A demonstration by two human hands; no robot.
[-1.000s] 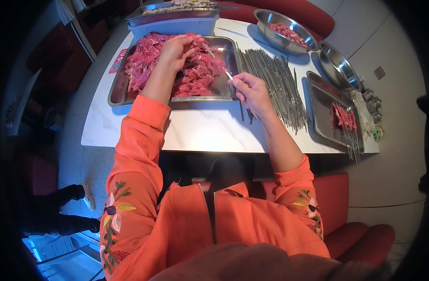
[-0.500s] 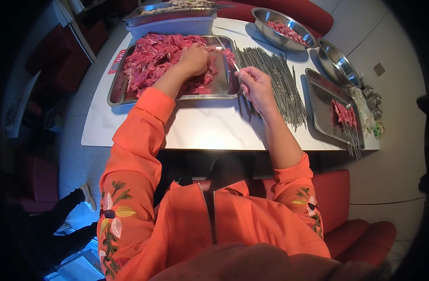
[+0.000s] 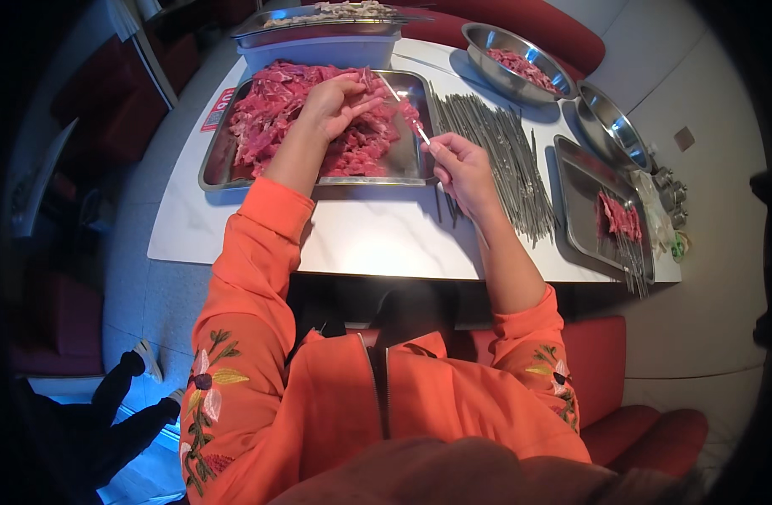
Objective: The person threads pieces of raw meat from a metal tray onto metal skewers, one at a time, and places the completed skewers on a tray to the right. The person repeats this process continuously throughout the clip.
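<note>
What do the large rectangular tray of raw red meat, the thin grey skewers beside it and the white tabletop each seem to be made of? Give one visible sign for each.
Large rectangular tray: likely stainless steel, shiny with reflections. Thin grey skewers: probably metal, uniformly grey with a dull sheen. White tabletop: smooth, faintly veined, possibly marble or a laminate imitation.

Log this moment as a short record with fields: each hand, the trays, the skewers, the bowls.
left hand: on raw meat slices in the big steel tray
right hand: grip pinching a thin metal skewer angled over that tray
loose skewers: pile on the white table, right of the big tray
side tray: far right, holds loaded skewers
bowls: two steel bowls at back right; the farther one holds meat
</note>
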